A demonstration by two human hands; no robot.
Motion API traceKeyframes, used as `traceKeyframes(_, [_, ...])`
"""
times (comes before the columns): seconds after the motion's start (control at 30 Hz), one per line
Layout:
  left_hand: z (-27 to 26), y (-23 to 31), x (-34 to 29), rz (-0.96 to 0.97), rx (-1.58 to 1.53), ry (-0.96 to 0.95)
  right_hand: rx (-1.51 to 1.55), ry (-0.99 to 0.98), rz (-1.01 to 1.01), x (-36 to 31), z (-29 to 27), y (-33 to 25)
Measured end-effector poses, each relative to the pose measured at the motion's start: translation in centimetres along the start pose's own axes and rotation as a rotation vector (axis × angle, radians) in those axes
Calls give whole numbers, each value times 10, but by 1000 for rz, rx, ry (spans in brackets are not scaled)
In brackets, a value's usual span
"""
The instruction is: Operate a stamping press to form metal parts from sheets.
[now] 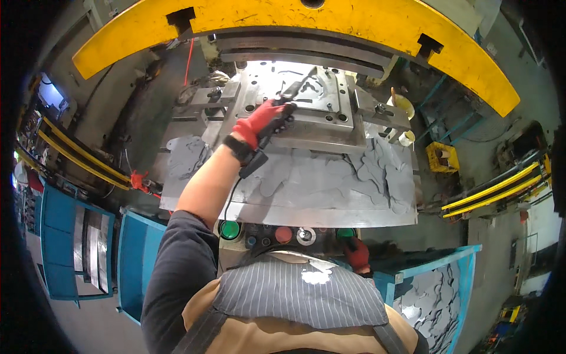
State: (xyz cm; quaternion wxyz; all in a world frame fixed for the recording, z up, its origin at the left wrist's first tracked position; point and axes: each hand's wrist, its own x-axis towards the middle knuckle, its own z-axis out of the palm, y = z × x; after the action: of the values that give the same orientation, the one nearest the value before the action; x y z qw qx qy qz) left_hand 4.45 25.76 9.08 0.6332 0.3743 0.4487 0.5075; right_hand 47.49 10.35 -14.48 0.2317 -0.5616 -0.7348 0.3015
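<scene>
We are gripping a black tool (269, 131) in our left hand (273, 118); it is pointing over the metal block (324, 100) just ahead. A green button (345, 232) is sitting just ahead of our right hand (356, 255), whose finger curl we cannot tell. We are seemingly working the tool over the block, likely needing careful aim.

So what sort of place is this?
Probably a metal-stamping shop floor, going by the heavy yellow machine beam, the steel die with the push-button panel in front, and the blue bin of flat grey pieces.
</scene>
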Motion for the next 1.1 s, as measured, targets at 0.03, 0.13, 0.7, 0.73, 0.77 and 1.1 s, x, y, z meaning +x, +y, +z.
traceKeyframes(0.03, [-2, -5, 13, 182, 381, -41, -20, 8, -36, 3, 8, 8])
traceKeyframes(0.13, [14, -13, 35, 208, 563, -21, -67, 9, -84, 5, 10, 7])
traceKeyframes(0.7, [37, 39, 15, 190, 307, 85, -79, -81, 61, -3, -18, -11])
traceKeyframes(0.73, [18, 31, 18, 293, 399, 74, -30, -49, -7, 0, -20, -28])
traceKeyframes(0.77, [5, 19, 23, 360, 351, 111, 21, -10, -65, 4, -22, -38])
traceKeyframes(1.1, [-9, -29, -146, 265, 503, 404, -147, -77, -57, 19, -7, -20])
